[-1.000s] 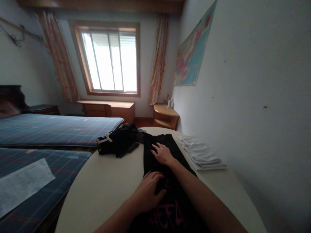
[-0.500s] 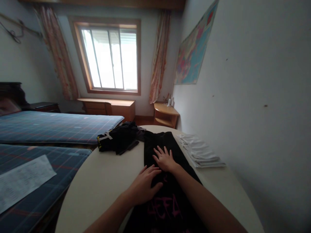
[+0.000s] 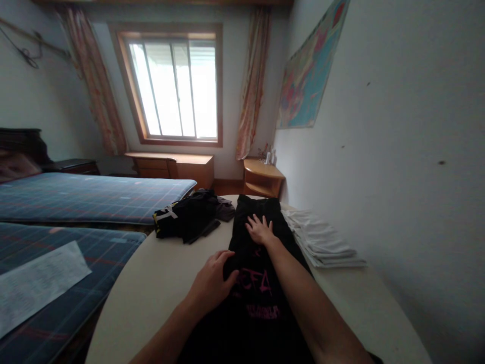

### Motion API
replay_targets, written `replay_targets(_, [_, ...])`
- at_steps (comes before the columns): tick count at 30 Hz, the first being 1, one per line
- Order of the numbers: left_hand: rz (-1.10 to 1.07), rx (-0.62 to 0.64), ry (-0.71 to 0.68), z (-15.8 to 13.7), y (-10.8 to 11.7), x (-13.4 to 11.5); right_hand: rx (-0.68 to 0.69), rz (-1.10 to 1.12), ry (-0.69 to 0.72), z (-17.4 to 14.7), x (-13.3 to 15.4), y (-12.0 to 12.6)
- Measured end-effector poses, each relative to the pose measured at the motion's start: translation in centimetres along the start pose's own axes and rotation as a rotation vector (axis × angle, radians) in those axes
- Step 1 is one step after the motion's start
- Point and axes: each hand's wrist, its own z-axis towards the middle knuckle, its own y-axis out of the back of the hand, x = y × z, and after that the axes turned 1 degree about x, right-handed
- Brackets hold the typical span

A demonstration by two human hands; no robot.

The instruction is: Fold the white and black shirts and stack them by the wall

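Note:
A long black garment (image 3: 246, 298) with pink lettering lies stretched lengthwise over the round table, folded into a strip. Its exact kind is hard to tell. Flat on its far part rests my right hand (image 3: 259, 231), fingers spread. My left hand (image 3: 214, 275) touches the garment's left edge, nearer to me, with thumb and fingers apart and the fingertips slightly bent. Left of the garment is a heap of dark clothes (image 3: 189, 215) with a white and yellow trim. To the right, a stack of folded white cloth (image 3: 322, 240) lies close to the garment.
The cream round table (image 3: 151, 283) stands beside the wall with a map (image 3: 306, 76). Two plaid mattresses (image 3: 113, 197) are on the left, a paper sheet (image 3: 41, 283) on the nearer one. A wooden desk (image 3: 193, 167) and corner shelf (image 3: 263, 172) stand beyond.
The black garment has slid away from me, its far end now closer to the table's far edge and more lettering showing. My left hand has shifted left to the garment's edge.

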Motion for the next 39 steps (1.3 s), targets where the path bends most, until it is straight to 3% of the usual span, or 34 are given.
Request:
replay_targets(5, [0.104,0.018,0.134,0.0,0.2,0.3,-0.154,0.012,0.008,1.5,0.0,0.1])
replay_targets(10, [0.185,0.067,0.174,-0.1,0.1,0.2,-0.292,-0.07,0.092,-0.8,1.4,0.3])
replay_targets(14, [0.193,0.077,0.174,-0.2,0.4,0.3,-0.233,-0.161,0.167,-5.1,2.3,0.5])
replay_targets(19, [0.109,0.116,0.141,-0.3,1.6,0.9,-0.169,-0.22,0.203,-13.7,3.4,1.3])
replay_targets(25, [-0.027,0.085,0.126,-0.2,2.8,2.1,-0.12,-0.066,0.505,-25.2,6.7,1.7])
replay_targets(27, [-0.049,0.076,0.131,-0.1,2.9,2.5,-0.082,-0.017,0.53,-27.7,7.4,1.0])
replay_targets(31, [-0.066,0.074,0.101,0.1,2.8,3.1,-0.008,0.05,0.527,-30.0,7.9,-1.1])
replay_targets(35, [-0.115,0.079,0.104,0.2,3.0,3.1,-0.03,0.065,0.579,-30.7,8.1,-2.1])
replay_targets(39, [-0.448,0.207,0.219,-0.2,3.5,2.1,-0.023,0.076,0.575,-30.7,8.8,-2.0])
